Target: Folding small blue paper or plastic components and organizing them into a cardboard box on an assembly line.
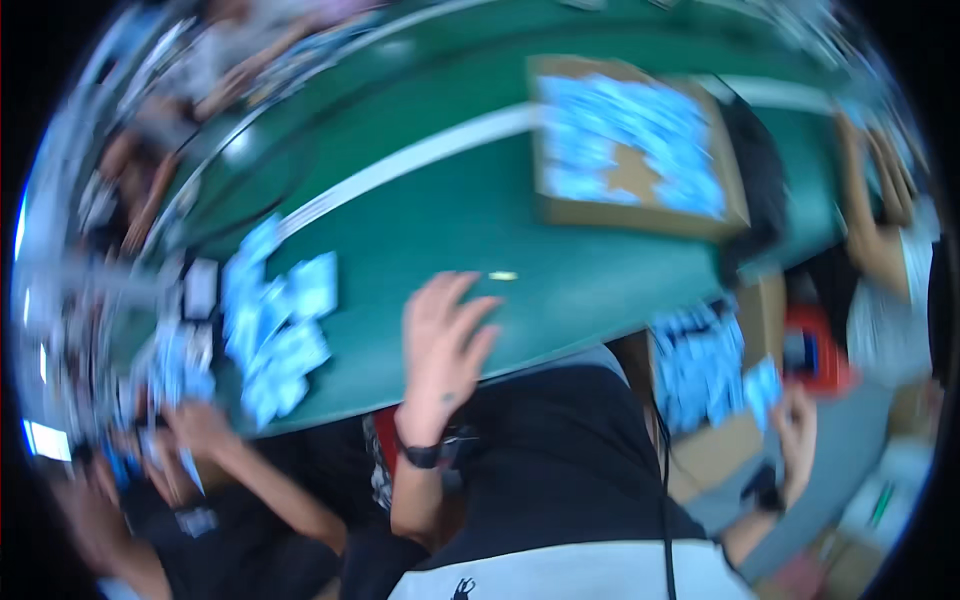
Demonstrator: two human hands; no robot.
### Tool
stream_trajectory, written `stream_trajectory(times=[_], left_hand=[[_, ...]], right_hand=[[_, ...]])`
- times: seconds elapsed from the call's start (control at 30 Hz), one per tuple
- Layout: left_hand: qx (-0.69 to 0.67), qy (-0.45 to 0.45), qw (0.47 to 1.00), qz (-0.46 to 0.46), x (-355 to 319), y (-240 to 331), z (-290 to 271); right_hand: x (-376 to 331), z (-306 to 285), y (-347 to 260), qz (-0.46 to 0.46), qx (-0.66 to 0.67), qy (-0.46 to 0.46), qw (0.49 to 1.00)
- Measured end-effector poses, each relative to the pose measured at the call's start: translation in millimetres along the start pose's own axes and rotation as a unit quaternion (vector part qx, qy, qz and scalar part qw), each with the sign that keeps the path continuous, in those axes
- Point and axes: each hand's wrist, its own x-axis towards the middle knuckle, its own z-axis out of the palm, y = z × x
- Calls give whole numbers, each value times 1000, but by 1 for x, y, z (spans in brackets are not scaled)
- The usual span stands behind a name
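My left hand (440,335) is held over the near edge of the green table, fingers spread, with nothing in it. Just beyond its fingertips lies a small pale yellow piece (503,275). Down at my right side, my right hand (795,430) pinches a light blue packet (762,390) at the edge of an open cardboard box (715,450). Rows of similar blue packets (692,365) fill that box. Motion blur smears the picture, so the packets' details are hard to make out.
Another cardboard box (640,217) of blue packets stands on the table (420,225), a black object (755,170) beside it. Loose blue packets (270,330) are heaped at left. Co-workers' arms (270,490) reach in at left and right. A red bin (820,350) is at right.
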Motion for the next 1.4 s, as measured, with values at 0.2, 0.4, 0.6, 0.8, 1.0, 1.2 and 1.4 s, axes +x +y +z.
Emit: stream_trajectory(times=[0.2, 0.4, 0.6, 0.8, 1.0, 1.2, 1.4], left_hand=[[10, -90, 995, -50, 9, 4, -37], [251, 66, 964, -53, 9, -63, -72], [397, 55, 902, -161, -6, -97, -78], [358, 70, 912, -190, -13, -105, -73], [285, 93, 931, -208, -1, -58, -64], [204, 92, 962, -154, -26, -21, -58], [208, 149, 961, -106, -29, -17, -51]], right_hand=[[44, 56, 134, 69, 12, 158, 985], [81, 114, 213, 139, -40, 294, 945], [147, 159, 241, 207, -140, 224, 942], [205, 183, 284, 72, -132, 167, 974], [209, 144, 309, 27, -211, 73, 974], [168, 74, 150, 18, -84, 354, 931], [142, 3, -121, -155, -109, 497, 847]])
